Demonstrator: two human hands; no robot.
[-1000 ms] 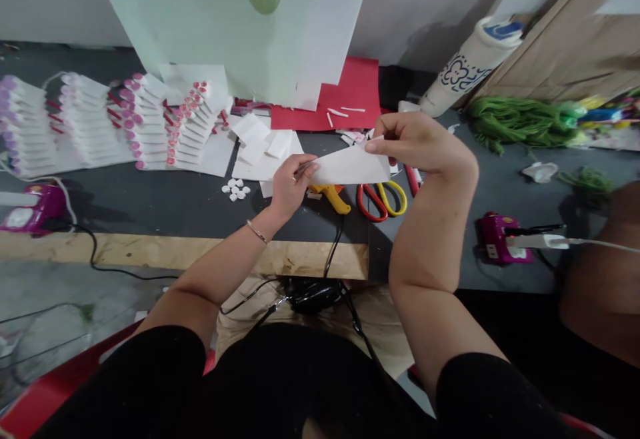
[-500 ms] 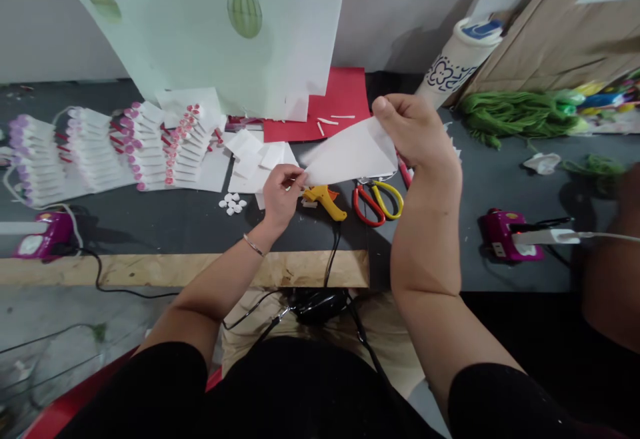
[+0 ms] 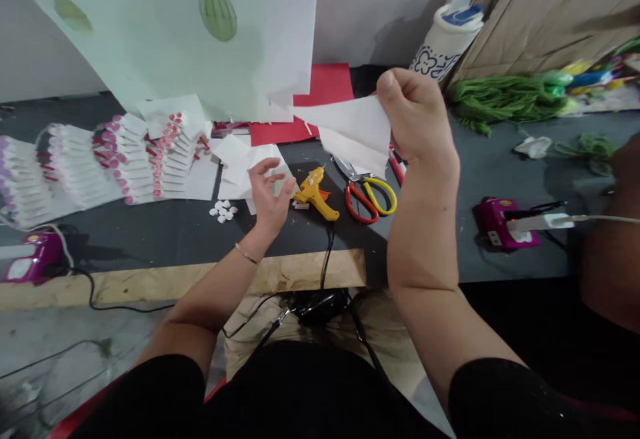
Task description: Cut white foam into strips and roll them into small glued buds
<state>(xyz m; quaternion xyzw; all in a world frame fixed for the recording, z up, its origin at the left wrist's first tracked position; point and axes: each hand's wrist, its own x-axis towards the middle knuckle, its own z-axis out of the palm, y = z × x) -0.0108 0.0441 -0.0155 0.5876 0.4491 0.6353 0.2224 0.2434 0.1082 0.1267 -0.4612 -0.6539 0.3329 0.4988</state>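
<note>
My right hand (image 3: 417,112) is closed on the edge of a white sheet of paper (image 3: 357,126), pinched between thumb and fingers and held up over the table. The sheet hangs leftward with its left end free. My left hand (image 3: 270,192) is open, fingers apart and slightly curled, holding nothing. It hovers before small white paper pieces (image 3: 235,159). Just right of it lies a yellow glue gun (image 3: 317,194). Scissors (image 3: 370,198) with one red and one yellow handle lie beneath the held sheet, their blades partly covered by it.
Rows of white sticks with pink and purple tips (image 3: 115,159) lie at left. Small white pellets (image 3: 223,211) sit in front. A red sheet (image 3: 330,82), a patterned tumbler (image 3: 445,42) and green yarn (image 3: 493,100) are behind. Purple power adapters (image 3: 505,222) stand at either side; another person's arm is far right.
My left hand has let go of the paper's left end, opened and moved left. My right hand keeps the sheet, now swung free. The view has shifted slightly right.
</note>
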